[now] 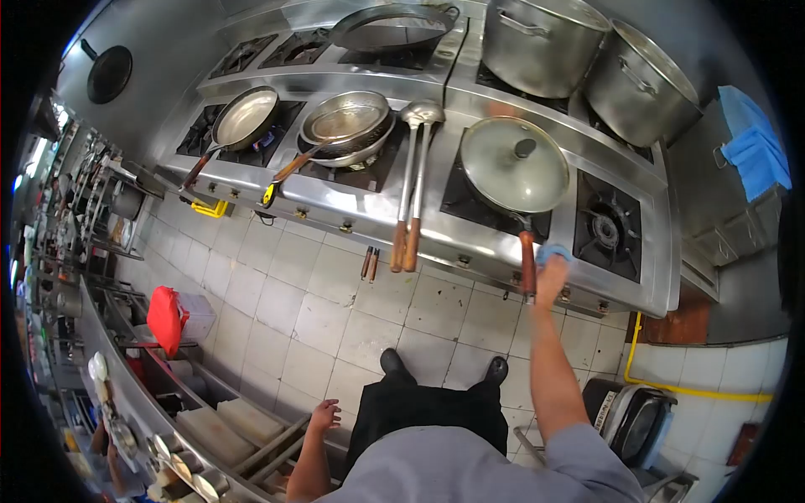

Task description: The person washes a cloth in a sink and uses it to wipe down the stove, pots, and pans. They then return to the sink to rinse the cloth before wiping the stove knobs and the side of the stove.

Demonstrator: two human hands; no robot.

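Observation:
My right hand (pixel 550 283) presses a blue cloth (pixel 554 252) against the steel front ledge of the stove (pixel 495 243). Just left of it is the wooden handle of a frying pan (pixel 527 256), whose top is covered by a glass lid (pixel 513 163) with a dark knob. Down by my side, my left hand (pixel 325 416) hangs with loosely bent fingers apart and nothing in them. Two long ladles (pixel 413 180) with wooden handles lie across the stove between the burners.
A frying pan (pixel 245 117) sits over a blue flame at left. Stacked strainers and pans (pixel 345 121) rest beside it. Large pots (pixel 545 50) and a wok (pixel 392 29) stand behind. A bare burner (pixel 605 228) is at right. A black bin (pixel 625 423) stands on the floor.

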